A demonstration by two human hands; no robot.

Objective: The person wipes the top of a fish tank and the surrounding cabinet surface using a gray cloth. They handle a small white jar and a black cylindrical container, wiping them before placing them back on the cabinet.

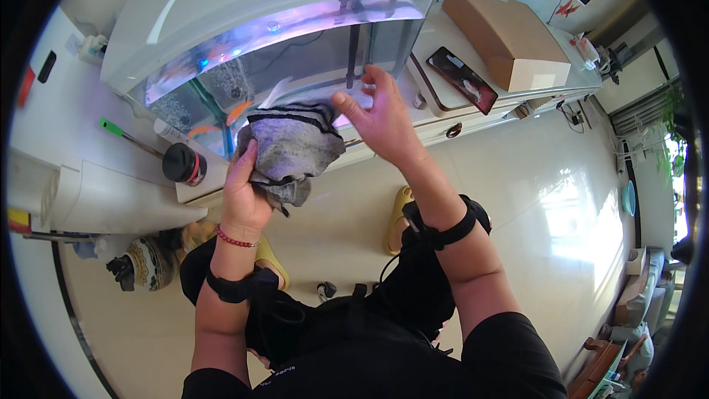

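Observation:
A crumpled grey cloth with black stripes point(296, 147) is gripped in my left hand point(246, 188), its thumb lying on the near side and the other fingers mostly hidden. My right hand point(382, 116) is just right of the cloth, fingers spread and slightly curled, holding nothing. Beyond both hands stands a lit glass fish tank point(288, 61) with a white hood. Orange fish point(239, 113) and a white fish point(275, 92) show behind its front glass, near the cloth.
A black-lidded jar point(184, 164) and a green-handled tool point(130, 136) are left of the tank. To the right, a smartphone point(462, 80) and a cardboard box point(507, 39) rest on a white cabinet. A patterned ceramic pot point(148, 263) stands on the floor at left.

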